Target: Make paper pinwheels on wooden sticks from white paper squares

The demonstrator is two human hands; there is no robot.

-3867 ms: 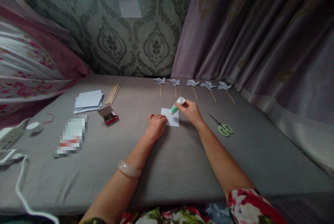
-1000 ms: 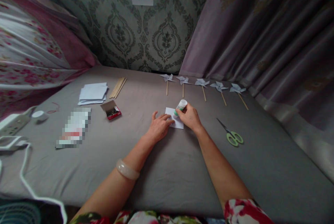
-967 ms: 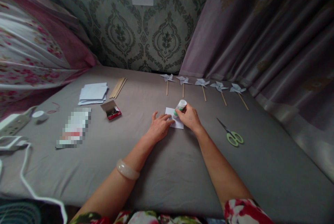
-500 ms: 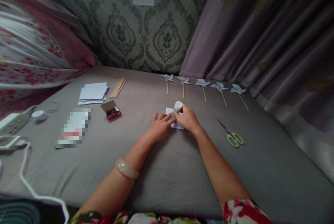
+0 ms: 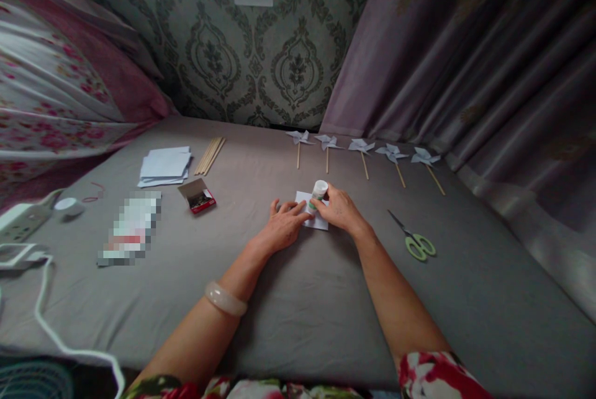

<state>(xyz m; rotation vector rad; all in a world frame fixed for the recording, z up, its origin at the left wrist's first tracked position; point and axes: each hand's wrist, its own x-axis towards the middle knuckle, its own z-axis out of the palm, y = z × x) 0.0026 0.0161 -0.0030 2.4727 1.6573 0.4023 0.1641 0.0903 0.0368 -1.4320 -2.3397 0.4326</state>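
A: Where is the paper?
B: It lies flat on the grey cloth, between the two hands. It is small and white.

A: What is the left hand doing?
B: It is palm down with its fingers spread out. The fingertips rest on the left side of the paper. It has not picked anything up.

A: And the right hand?
B: Its thumb and fingers are closed around the glue stick. The glue stick leans a bit, with its white end up and its low end down at the paper. I can't see the very tip.

A: What else is there?
B: Five pinwheels lie in a row at the back. The scissors are off to the right, with green handles. On the left are a paper pile, some sticks and a red box with its lid up.
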